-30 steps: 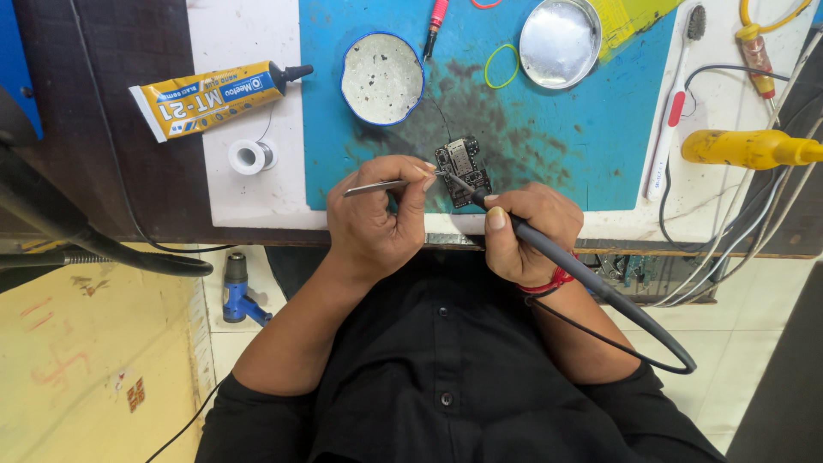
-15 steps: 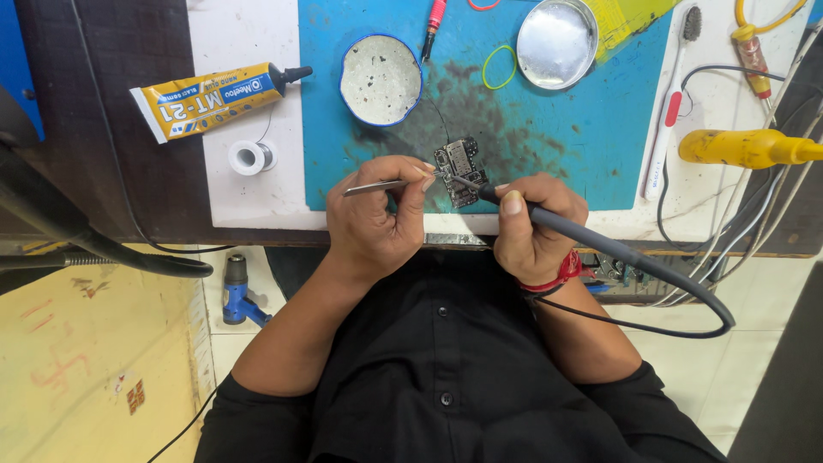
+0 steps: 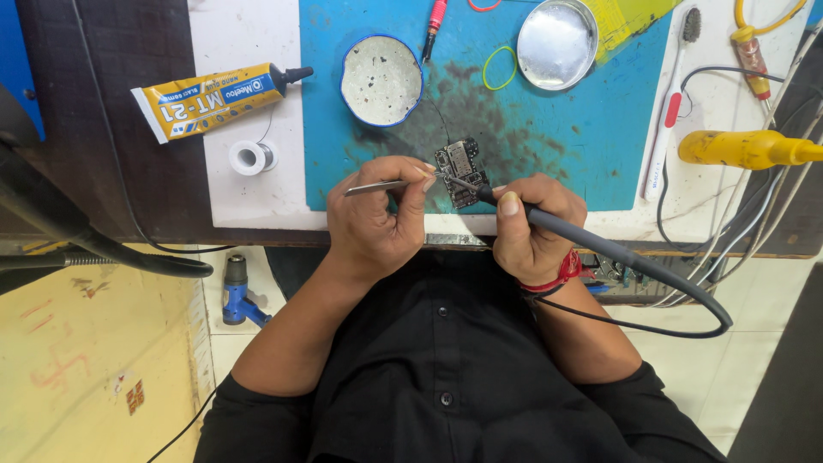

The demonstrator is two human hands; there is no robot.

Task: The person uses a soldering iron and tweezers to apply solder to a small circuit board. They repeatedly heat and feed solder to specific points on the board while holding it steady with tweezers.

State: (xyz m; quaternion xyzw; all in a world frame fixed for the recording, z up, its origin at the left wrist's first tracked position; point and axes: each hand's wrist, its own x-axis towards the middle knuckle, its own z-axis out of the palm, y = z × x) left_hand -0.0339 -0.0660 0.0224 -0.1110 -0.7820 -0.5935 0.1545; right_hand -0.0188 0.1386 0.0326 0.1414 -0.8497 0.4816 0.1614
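L hand (image 3: 377,219): fingers clenched on thin metal tweezers (image 3: 381,185), thumb and forefinger pinching them near the tip end, tip at the small dark circuit board (image 3: 459,173). R hand (image 3: 530,227): fingers wrapped tight round a soldering iron (image 3: 549,225) w/ dark grey handle, thumb on top, metal tip laid slanting onto the board's middle, just beside the tweezer tip. Red thread band on R wrist. Iron's cable loops off the table edge to the right and back under the forearm.

Board lies on a blue mat (image 3: 566,146), near its front edge, between the two hands; mat is smudged black around and above the board. A thin wire runs up from the board toward a round blue-rimmed tin (image 3: 381,80) w/ pale speckled inside. Right of that: yellow-green rubber band (image 3: 499,67), then a shiny round lid (image 3: 557,43). Red probe (image 3: 434,21) at the top edge.

Off the mat, left: yellow glue tube (image 3: 210,100) w/ black nozzle, small solder spool (image 3: 252,158) near it. Right: white-red toothbrush (image 3: 669,107), yellow-handled tool (image 3: 746,148), cables.
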